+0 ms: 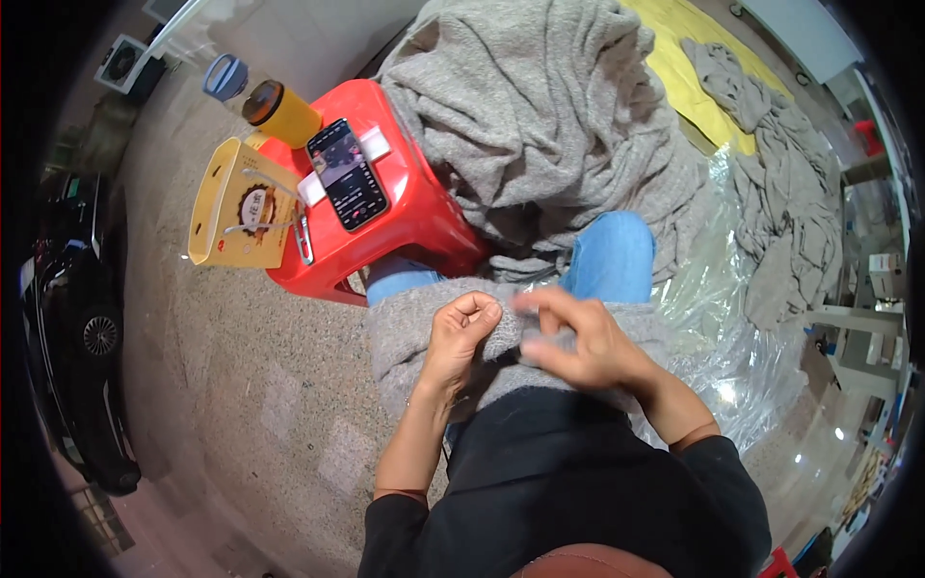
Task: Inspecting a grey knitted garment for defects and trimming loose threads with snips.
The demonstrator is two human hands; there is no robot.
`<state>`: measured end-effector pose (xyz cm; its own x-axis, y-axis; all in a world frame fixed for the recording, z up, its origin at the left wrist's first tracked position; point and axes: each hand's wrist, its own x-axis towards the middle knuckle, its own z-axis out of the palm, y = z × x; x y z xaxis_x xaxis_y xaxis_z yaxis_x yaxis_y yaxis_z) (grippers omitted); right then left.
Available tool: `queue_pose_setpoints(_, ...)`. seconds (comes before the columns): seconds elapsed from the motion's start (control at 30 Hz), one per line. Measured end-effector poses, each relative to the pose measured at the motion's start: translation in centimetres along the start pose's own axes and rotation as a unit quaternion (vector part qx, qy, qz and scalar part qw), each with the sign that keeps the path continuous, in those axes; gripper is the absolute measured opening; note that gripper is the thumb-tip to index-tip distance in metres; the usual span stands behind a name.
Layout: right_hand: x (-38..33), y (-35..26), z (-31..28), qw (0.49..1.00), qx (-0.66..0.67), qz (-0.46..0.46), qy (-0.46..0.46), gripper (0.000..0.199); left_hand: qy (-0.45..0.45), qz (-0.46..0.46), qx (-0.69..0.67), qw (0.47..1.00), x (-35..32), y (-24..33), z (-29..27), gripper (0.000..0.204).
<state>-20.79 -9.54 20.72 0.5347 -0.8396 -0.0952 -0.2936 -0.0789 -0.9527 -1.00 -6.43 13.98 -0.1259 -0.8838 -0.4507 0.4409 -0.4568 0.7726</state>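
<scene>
The grey knitted fabric (409, 323) lies across our jeans (615, 258), likely light, soft and stretchy, best pinched by its edge. Our blurred right hand (590, 342) is spread, contents uncertain; our left hand (459, 339) apparently pinches the knit between thumb and forefinger.

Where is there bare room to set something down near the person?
Widest: speckled floor between the black car and the red stool. A slim strip of stool top shows between the smartphone and gray knit heap. Crowded: around the paper bag and drink bottle; rightward, clear plastic sheeting covers the floor.
</scene>
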Motion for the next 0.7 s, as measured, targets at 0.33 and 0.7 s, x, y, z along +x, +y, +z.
queue_pose_setpoints(0.33, 2.1, 7.6, 2.8, 0.994, 0.087, 0.021, 0.055, 0.02, -0.004, -0.026, 0.003, 1.0, -0.2, -0.1, -0.1, 0.013)
queue_pose_setpoints(0.7, 2.3, 5.6, 0.9, 0.98, -0.129, -0.083, -0.126, 0.019, 0.041, 0.059, 0.173, 0.982, -0.3, -3.3, -0.4, 0.011)
